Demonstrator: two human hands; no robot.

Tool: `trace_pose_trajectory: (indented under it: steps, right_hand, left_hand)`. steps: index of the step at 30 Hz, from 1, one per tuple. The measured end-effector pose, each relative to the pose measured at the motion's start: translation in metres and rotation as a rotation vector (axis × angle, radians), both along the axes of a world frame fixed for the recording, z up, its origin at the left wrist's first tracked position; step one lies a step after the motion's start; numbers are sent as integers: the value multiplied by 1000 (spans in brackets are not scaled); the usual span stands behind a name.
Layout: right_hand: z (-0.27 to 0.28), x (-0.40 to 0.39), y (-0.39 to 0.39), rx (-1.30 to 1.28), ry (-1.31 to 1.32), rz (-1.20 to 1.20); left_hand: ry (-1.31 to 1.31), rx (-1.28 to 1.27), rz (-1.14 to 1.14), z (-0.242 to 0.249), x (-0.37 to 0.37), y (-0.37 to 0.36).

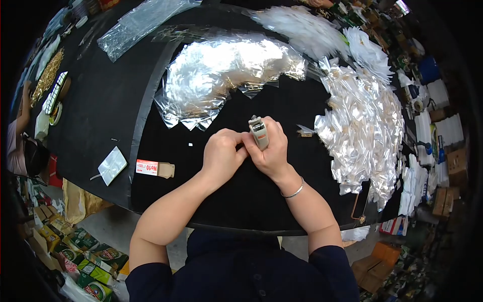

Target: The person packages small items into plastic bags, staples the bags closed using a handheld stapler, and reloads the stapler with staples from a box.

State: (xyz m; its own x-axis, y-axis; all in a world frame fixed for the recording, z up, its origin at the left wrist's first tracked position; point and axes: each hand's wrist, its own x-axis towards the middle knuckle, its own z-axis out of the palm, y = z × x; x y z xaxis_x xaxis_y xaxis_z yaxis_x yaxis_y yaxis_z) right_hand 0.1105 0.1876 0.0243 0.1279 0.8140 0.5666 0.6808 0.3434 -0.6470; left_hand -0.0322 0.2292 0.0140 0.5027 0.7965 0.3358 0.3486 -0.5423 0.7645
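Observation:
A pale stapler [258,133] with an orange mark points away from me, and my right hand [273,146] is wrapped round it. Beside it, my left hand [224,152] is closed, its thumb and fingertips pinched close to the right thumb. Whatever the left fingers hold, if anything, is too small or hidden to make out. On the black table [186,146], a red-and-white "No10" box [147,167] lies to the left with its brown inner tray slid out. Beyond my hands spreads a curved row of shiny transparent plastic packets [226,63].
At right lies a large heap of folded plastic packets [365,126], with one loose packet [305,131] beside it. White bags [307,30] and a plastic sheet [143,25] lie at the back. A small pad [112,166] is at left. Another person's arm [23,108] shows at far left.

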Motion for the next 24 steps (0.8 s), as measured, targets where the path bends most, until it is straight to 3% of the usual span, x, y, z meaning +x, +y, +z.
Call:
trace_pose_trajectory:
  steps: [2, 6, 7, 12, 14, 16, 24]
  right_hand:
    - [3, 1, -1, 41, -81, -10]
    - [16, 25, -9, 75, -297, -279]
    - [23, 33, -10, 98, -351, -390]
    - [41, 37, -3, 244, -552, -417]
    - [22, 15, 9, -118, 122, -129]
    - [25, -4, 35, -245, 404, -55]
    - [-8, -22, 116, -382, 399, -86]
  left_hand:
    - [-1, -100, -11, 6, -1, -5]
    - [-160, -255, -84, 16, -1, -10]
    - [-165, -253, -81, 17, -3, -9]
    - [-34, -118, -165, 20, -12, -8]
    - [61, -73, -255, 19, -13, -12]
    - [55, -78, -257, 15, -13, -11]
    - [29, -159, -204, 11, -15, 2]
